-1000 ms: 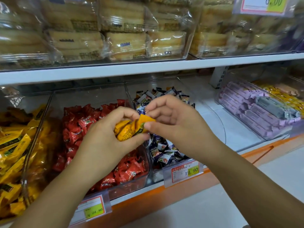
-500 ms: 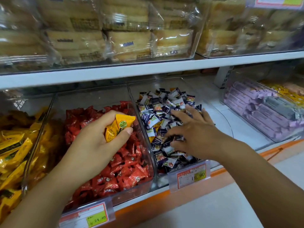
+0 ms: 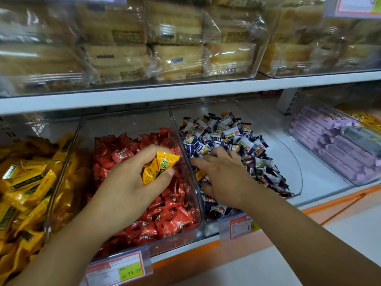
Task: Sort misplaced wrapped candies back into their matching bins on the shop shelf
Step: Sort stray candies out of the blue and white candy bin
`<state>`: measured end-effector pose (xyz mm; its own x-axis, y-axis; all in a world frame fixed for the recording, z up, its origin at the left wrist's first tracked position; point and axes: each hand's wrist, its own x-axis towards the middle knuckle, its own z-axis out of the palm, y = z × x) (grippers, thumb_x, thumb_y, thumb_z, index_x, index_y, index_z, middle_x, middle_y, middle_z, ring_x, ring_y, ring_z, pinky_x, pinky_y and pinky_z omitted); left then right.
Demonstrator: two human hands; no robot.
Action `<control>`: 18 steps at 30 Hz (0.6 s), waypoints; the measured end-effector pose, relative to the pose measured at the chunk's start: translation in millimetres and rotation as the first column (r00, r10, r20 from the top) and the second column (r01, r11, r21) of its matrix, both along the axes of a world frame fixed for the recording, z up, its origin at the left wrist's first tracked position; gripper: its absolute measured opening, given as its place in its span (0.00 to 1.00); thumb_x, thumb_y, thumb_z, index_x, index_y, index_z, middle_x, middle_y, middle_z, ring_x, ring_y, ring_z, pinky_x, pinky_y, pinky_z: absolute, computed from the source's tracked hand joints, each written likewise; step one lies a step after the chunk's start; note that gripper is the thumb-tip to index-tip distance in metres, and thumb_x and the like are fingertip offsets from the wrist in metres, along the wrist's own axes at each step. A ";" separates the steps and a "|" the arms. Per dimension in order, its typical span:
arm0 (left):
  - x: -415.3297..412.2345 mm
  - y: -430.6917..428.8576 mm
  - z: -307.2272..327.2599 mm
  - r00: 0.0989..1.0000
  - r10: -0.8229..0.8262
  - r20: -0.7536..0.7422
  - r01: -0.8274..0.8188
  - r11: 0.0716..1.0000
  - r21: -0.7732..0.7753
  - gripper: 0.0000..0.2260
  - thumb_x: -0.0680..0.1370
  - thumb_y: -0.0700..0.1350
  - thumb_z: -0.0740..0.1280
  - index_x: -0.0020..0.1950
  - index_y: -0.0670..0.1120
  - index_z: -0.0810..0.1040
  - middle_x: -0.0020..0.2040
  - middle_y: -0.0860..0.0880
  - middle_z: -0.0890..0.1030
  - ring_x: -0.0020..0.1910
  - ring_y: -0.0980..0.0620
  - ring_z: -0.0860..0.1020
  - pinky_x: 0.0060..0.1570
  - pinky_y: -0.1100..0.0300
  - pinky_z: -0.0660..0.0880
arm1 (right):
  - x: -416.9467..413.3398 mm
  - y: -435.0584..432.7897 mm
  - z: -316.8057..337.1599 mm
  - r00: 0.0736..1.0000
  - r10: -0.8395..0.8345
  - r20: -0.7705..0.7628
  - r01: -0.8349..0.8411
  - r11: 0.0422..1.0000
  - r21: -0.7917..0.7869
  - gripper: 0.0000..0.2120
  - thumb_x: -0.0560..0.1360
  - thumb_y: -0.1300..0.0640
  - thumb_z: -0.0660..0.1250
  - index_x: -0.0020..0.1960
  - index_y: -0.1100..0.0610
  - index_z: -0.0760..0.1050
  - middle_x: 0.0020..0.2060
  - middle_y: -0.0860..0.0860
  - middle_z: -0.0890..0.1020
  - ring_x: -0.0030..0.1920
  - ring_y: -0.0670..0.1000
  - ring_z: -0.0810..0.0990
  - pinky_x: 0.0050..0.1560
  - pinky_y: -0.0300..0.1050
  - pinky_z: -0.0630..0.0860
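Left hand [image 3: 132, 182] grips yellow candies [image 3: 159, 168]; right hand [image 3: 224, 178] perhaps pinches a stray yellow candy [image 3: 199, 175].

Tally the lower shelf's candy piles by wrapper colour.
Yellow piles: 2, the far-left pile and the far-right pile
Red pile: 1
Navy-and-white pile: 1
Purple pile: 1
Total: 5

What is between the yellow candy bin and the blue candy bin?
The bin of red candies, in the head view. The left hand, gripping yellow candies, is over it.
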<state>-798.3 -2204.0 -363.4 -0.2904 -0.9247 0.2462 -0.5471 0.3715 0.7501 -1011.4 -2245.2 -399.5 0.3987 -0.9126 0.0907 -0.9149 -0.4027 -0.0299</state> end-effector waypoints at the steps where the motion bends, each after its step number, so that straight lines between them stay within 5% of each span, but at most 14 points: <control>1: 1.0 0.0 0.1 1.000 0.004 0.003 -0.004 1.000 0.003 0.07 0.74 0.58 0.64 0.51 0.65 0.73 0.41 0.50 0.80 0.38 0.51 0.78 0.39 0.57 0.72 | 0.4 0.1 0.2 0.999 -0.003 0.036 0.003 1.000 -0.009 0.29 0.75 0.50 0.66 0.73 0.40 0.59 0.62 0.42 0.74 0.63 0.48 0.61 0.64 0.48 0.56; 6: 3.2 0.2 1.1 1.000 0.019 -0.017 -0.019 1.000 0.005 0.10 0.72 0.63 0.61 0.52 0.64 0.74 0.40 0.49 0.80 0.38 0.49 0.78 0.39 0.55 0.72 | -8.8 3.9 4.0 0.936 -0.034 0.351 0.025 0.999 0.031 0.15 0.71 0.52 0.72 0.54 0.44 0.73 0.43 0.37 0.72 0.51 0.42 0.63 0.60 0.44 0.61; 12: 1.1 -3.2 1.4 0.997 0.024 -0.079 -0.025 1.000 -0.010 0.08 0.75 0.59 0.61 0.48 0.58 0.76 0.39 0.53 0.82 0.35 0.52 0.79 0.36 0.54 0.75 | -25.9 13.3 30.3 0.851 -0.093 0.517 0.027 0.991 0.133 0.12 0.76 0.55 0.69 0.57 0.42 0.78 0.47 0.37 0.76 0.52 0.41 0.73 0.51 0.32 0.68; 16: -2.7 -1.1 5.8 0.991 0.035 -0.133 -0.038 0.999 -0.020 0.07 0.74 0.58 0.62 0.48 0.60 0.77 0.38 0.55 0.82 0.35 0.52 0.79 0.33 0.57 0.73 | -21.1 30.5 62.5 0.558 -0.135 0.819 -0.003 0.986 0.165 0.13 0.72 0.58 0.72 0.53 0.46 0.75 0.43 0.46 0.83 0.42 0.44 0.81 0.45 0.33 0.76; 18: -4.8 0.5 9.0 0.985 0.035 -0.169 -0.041 0.999 -0.029 0.06 0.75 0.57 0.63 0.50 0.62 0.77 0.38 0.56 0.82 0.34 0.53 0.79 0.32 0.59 0.74 | -13.7 37.2 75.7 0.484 -0.126 0.866 -0.099 0.975 0.197 0.10 0.70 0.60 0.74 0.49 0.51 0.77 0.41 0.49 0.84 0.42 0.47 0.82 0.46 0.36 0.78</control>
